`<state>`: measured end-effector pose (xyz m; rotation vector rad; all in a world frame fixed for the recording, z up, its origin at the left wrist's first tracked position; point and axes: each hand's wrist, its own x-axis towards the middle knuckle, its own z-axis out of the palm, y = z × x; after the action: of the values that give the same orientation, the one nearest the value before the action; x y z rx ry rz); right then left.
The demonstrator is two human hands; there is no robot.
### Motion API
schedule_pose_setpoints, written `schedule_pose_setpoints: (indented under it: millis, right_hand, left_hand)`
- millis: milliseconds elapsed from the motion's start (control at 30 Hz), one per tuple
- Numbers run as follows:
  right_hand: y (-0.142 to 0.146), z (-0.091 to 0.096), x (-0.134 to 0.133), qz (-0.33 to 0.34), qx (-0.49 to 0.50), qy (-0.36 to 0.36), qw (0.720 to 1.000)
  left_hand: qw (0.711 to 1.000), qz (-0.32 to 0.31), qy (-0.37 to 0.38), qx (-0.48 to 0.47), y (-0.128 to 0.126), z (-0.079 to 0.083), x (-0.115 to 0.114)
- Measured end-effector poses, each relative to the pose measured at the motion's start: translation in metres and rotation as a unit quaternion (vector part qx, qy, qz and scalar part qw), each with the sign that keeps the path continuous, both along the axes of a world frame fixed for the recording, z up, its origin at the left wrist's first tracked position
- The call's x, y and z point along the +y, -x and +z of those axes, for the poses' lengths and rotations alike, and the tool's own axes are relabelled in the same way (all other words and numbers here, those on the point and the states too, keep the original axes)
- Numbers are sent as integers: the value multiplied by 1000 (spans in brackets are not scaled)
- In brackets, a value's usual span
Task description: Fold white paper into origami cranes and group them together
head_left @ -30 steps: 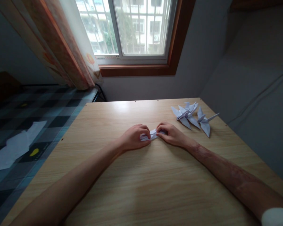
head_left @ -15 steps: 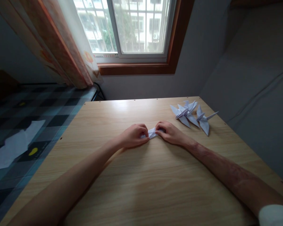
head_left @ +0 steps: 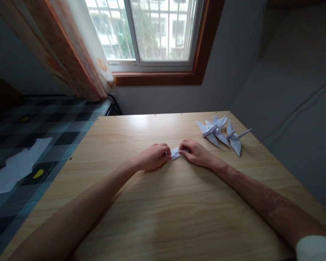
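Observation:
A small piece of folded white paper [head_left: 175, 152] lies on the wooden table [head_left: 163, 210] between my two hands. My left hand [head_left: 153, 157] is curled and pinches the paper's left end. From the right, my right hand [head_left: 195, 152] presses its closed fingers on the other end. Most of the paper is hidden under my fingers. Finished white paper cranes [head_left: 222, 133] lie in a small group on the table, just right of my right hand and apart from it.
A bed with a checked blue cover [head_left: 29, 145] stands to the left of the table, with loose white paper sheets [head_left: 16, 166] on it. A window [head_left: 152, 32] and a patterned curtain [head_left: 70, 54] are beyond the table's far edge. A grey wall runs along the right.
My hands have drawn slightly closer together on the folded paper, so less of it shows. The view has shifted a little. The cranes have not moved.

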<state>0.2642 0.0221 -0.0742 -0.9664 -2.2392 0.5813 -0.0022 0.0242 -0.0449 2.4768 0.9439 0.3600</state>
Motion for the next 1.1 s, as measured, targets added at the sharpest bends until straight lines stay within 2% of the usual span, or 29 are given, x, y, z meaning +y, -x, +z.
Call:
schedule_pose_setpoints:
  millis: [300, 567, 867, 1100]
  right_hand:
    - [1, 1, 0, 4, 5, 13, 1000]
    - [0, -1, 2, 2, 1, 16, 1000]
    - [0, 1, 2, 0, -1, 22, 1000]
    - [1, 0, 2, 2, -5, 20, 1000]
  left_hand:
    - [999, 8, 47, 3, 0, 7, -3]
    - [996, 21, -17, 88, -2, 10, -6]
    - [996, 75, 10, 50, -12, 10, -13]
    - [993, 87, 8, 84, -18, 13, -18]
